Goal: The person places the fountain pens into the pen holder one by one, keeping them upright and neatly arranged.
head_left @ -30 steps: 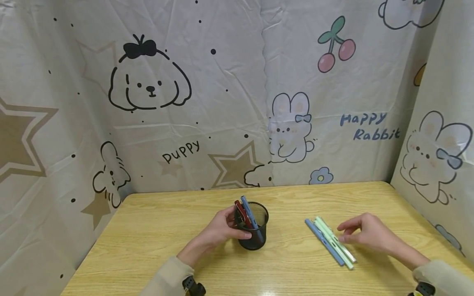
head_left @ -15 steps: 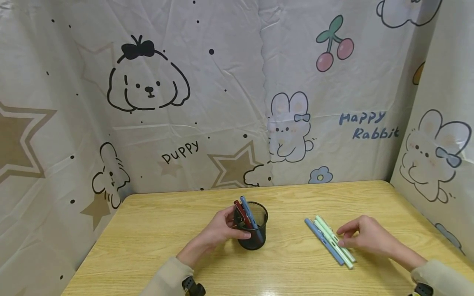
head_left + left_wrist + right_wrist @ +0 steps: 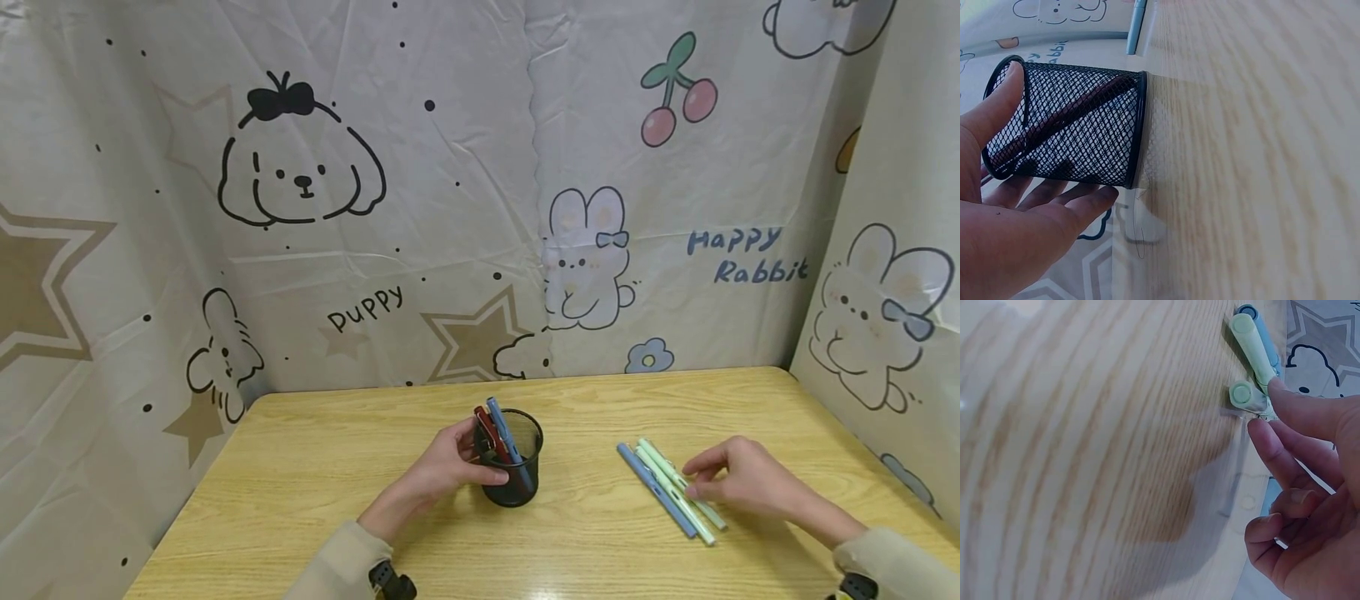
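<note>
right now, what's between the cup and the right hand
From the cup toward the right hand, the head view shows bare table, then a blue pen, then two green pens, the last touching that hand.

Looking forward and down from the head across table to curtain, low and tipped sideways from the left wrist close by cup, likewise from the right wrist near pens, both shared with head view.
</note>
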